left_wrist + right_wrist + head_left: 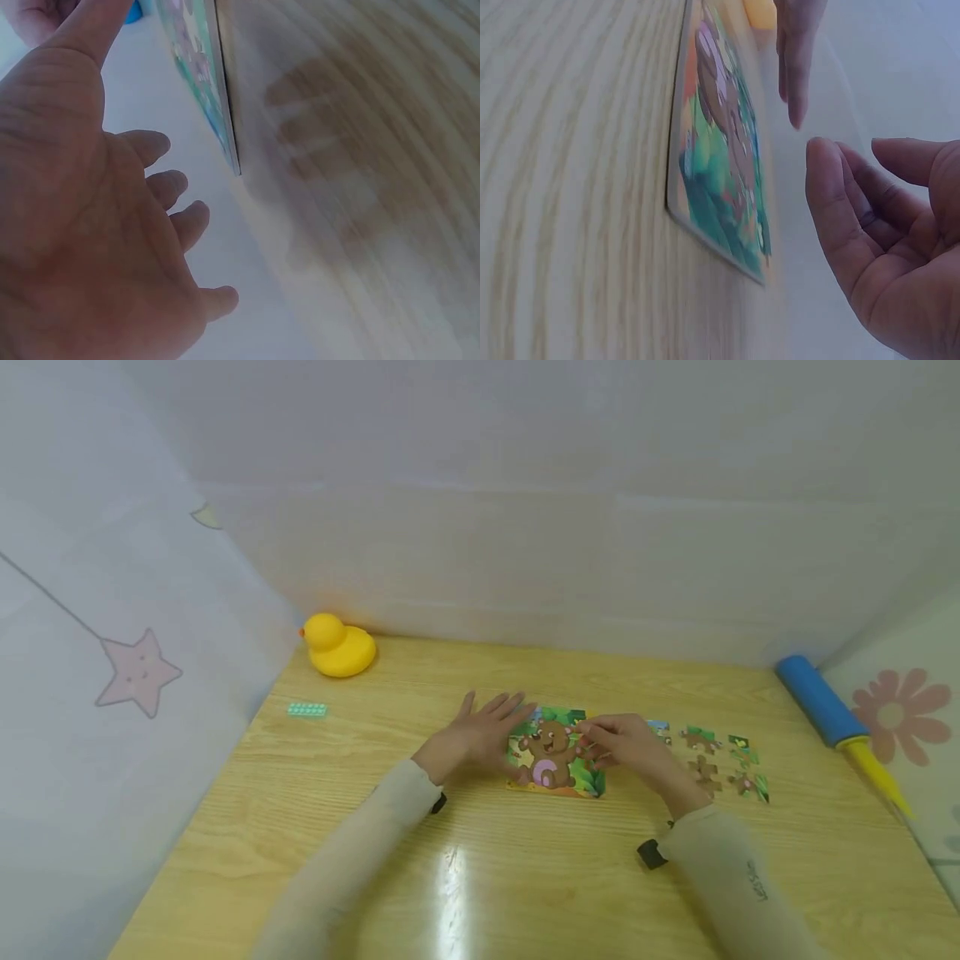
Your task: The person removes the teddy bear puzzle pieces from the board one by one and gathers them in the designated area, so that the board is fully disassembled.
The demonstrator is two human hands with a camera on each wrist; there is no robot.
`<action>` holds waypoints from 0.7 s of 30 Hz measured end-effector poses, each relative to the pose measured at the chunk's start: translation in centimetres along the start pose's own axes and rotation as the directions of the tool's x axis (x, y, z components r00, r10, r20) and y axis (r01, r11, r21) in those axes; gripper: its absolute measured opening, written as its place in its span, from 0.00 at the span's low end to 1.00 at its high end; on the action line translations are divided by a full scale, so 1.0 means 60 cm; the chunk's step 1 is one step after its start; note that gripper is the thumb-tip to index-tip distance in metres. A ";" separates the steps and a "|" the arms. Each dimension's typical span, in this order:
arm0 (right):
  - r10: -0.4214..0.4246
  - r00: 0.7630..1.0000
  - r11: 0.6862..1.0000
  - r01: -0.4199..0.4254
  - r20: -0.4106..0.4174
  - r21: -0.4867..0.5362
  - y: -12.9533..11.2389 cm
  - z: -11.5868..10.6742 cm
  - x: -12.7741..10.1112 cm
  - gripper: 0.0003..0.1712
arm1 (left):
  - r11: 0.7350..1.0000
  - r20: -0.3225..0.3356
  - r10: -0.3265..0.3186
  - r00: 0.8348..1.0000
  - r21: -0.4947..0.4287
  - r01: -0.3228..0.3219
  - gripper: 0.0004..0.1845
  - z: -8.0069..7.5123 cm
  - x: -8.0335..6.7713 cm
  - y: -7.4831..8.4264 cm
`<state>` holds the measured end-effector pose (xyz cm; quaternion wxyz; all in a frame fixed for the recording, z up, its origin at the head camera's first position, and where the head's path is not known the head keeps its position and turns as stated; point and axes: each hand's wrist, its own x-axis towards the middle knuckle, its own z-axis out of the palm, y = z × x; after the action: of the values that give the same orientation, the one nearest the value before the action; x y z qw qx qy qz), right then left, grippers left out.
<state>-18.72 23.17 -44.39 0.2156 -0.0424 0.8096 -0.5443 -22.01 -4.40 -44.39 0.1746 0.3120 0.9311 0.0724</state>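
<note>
A flat picture board [553, 758] printed with a brown bear lies on the wooden table between both hands. My left hand [483, 737] is at its left edge with the fingers spread, overlapping that edge from above. In the left wrist view the palm of this hand [105, 217] shows, holding nothing. Over the board's right edge is my right hand [626, 745], fingers loosely bent. The right wrist view shows no object between its thumb and fingers [829, 187]. Several loose jigsaw pieces [703, 768] lie just right of the right hand, some partly behind it.
A yellow toy duck [341, 647] stands at the back left corner, with a small turquoise dotted strip [307, 710] in front of it. Along the right edge lies a blue and yellow hand pump [825, 706]. Pale cloth walls [480, 560] border the table's back and sides.
</note>
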 end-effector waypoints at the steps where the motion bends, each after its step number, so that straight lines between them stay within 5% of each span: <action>1: 0.002 1.000 1.000 -0.002 0.006 -0.007 -0.003 0.007 0.004 0.25 | 1.000 0.009 -0.004 1.000 0.001 0.004 0.64 0.003 0.001 -0.001; 9: -0.002 0.999 0.995 0.007 0.053 -0.100 -0.011 0.050 0.031 0.20 | 1.000 0.078 -0.014 0.997 0.014 0.013 0.63 0.011 -0.004 -0.001; 21: 0.000 0.998 0.987 0.009 0.059 -0.158 0.004 0.065 0.043 0.18 | 1.000 0.105 -0.029 0.994 0.000 0.030 0.65 0.012 0.002 -0.011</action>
<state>-19.45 19.09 -46.61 0.2341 -0.0771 0.8434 -0.4773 -22.20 -4.81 -45.23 0.2245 0.3014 0.9251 0.0543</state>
